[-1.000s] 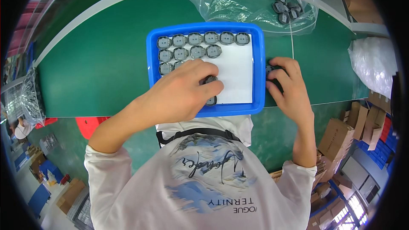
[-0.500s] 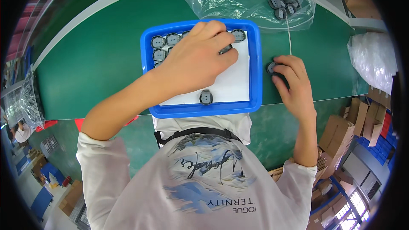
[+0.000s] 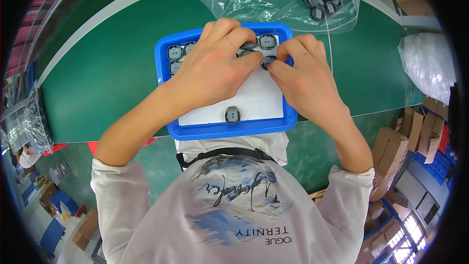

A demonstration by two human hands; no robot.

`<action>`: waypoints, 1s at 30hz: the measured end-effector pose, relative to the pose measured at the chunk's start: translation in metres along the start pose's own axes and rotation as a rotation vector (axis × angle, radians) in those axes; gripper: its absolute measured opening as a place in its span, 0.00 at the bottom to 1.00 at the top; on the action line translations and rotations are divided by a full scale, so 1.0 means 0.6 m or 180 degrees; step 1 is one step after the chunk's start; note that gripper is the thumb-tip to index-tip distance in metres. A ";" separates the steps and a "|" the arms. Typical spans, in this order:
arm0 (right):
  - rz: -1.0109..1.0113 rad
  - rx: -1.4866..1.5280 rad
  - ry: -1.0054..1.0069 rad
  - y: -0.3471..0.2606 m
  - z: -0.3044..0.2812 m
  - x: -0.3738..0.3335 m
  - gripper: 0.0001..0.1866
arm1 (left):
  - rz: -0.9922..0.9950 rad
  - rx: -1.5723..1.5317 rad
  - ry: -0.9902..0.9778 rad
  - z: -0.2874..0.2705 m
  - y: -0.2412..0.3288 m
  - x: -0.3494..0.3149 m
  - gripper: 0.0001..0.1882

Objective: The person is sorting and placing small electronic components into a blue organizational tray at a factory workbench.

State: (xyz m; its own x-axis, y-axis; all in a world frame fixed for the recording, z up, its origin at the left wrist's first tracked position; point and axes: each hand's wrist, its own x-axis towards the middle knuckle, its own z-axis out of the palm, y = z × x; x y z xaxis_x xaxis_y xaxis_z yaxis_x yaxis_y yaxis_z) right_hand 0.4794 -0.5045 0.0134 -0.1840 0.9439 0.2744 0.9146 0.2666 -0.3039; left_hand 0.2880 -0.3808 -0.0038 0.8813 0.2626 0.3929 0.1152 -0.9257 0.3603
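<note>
The blue tray (image 3: 234, 132) rests near the front edge of the green table (image 3: 107, 73), with a white sheet (image 3: 210, 111) lining its floor. The right hand (image 3: 309, 76) pinches a dark grey part (image 3: 268, 62) between thumb and fingers at the right side of the tray, just nearer the person than the corner part (image 3: 267, 42) of the far row. The left hand (image 3: 215, 63) extends over the tray, thumb and fingers curved about a second part (image 3: 245, 53); whether they grip it cannot be determined. A single part (image 3: 232, 115) sits on the sheet near the front wall. A clear plastic bag (image 3: 234, 2) containing further grey parts (image 3: 317, 1) lies beyond the tray
</note>
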 end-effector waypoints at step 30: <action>0.1711 -0.0743 0.0090 0.141 0.001 0.033 0.12 | -0.0277 0.0170 -0.0377 -0.069 -0.029 -0.030 0.34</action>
State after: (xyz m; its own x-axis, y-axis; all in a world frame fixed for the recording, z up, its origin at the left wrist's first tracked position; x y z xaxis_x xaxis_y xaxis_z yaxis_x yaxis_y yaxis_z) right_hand 0.5529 -0.4633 -0.0072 0.3344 0.9283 0.1626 0.9326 -0.3011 -0.1992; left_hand 0.2512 -0.3581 0.0181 0.9144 0.3115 0.2586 0.2150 -0.9149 0.3418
